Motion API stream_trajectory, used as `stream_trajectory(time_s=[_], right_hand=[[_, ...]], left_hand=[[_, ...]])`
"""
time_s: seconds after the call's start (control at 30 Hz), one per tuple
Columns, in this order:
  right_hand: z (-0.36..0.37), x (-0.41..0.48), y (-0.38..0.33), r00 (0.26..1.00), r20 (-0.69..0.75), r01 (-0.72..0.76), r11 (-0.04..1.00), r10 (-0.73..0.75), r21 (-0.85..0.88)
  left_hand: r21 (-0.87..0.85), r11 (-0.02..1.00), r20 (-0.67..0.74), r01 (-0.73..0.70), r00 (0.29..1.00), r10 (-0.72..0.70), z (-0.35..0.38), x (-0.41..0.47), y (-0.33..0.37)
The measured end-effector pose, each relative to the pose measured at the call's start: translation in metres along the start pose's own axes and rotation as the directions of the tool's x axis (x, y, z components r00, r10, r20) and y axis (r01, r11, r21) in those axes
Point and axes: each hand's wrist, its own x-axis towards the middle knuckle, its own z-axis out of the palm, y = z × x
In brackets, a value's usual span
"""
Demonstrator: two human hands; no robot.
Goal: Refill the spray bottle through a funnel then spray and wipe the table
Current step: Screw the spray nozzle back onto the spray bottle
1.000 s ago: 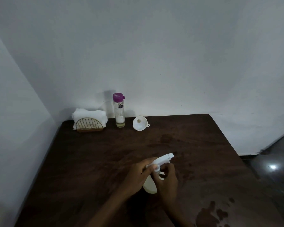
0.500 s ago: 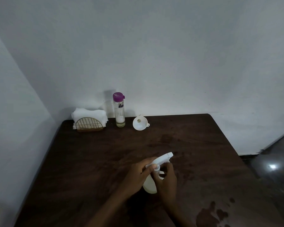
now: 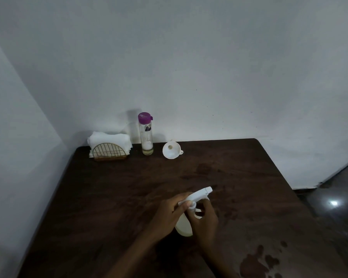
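Note:
A white spray bottle (image 3: 183, 227) stands on the dark wooden table (image 3: 113, 197), near its front middle. My left hand (image 3: 167, 213) grips the white trigger head (image 3: 199, 194) from the left, thumb on its collar. My right hand (image 3: 205, 219) wraps the bottle's neck and body from the right. The nozzle points up and right. A white funnel (image 3: 170, 151) lies on its side at the back of the table. Left of it stands a tall clear bottle with a purple cap (image 3: 145, 133), a little liquid at its bottom.
A gold wire holder with folded white cloths (image 3: 109, 146) sits at the back left corner. Wet patches (image 3: 255, 263) darken the table's front right. White walls close in behind and to the left. Floor lies beyond the right edge.
Both hands stay on the spray bottle; the trigger head has shifted only slightly. Nothing else on the table has moved.

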Motion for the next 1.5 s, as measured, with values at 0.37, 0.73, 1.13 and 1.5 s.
stream_trajectory(time_s=[0.37, 0.73, 1.13, 1.5], right_hand=[[0.000, -0.002, 0.005, 0.998, 0.020, 0.052, 0.999, -0.052, -0.012], [0.007, -0.006, 0.002, 0.997, -0.074, 0.004, 0.997, -0.010, -0.080], [0.010, -0.007, -0.011, 0.990, -0.144, -0.002, 1.000, -0.001, -0.024], [-0.011, 0.008, -0.003, 0.994, 0.103, 0.035, 0.999, -0.035, -0.006]], left_hand=[[-0.017, 1.000, 0.001, -0.025, 1.000, 0.025, -0.001, 0.000, 0.004], [0.015, 0.999, -0.021, -0.040, 0.999, 0.041, 0.000, -0.001, 0.004], [0.049, 0.995, -0.068, -0.089, 0.993, 0.092, 0.002, -0.003, 0.006], [0.125, 0.992, 0.159, 0.033, 0.986, -0.053, -0.013, 0.006, -0.017]])
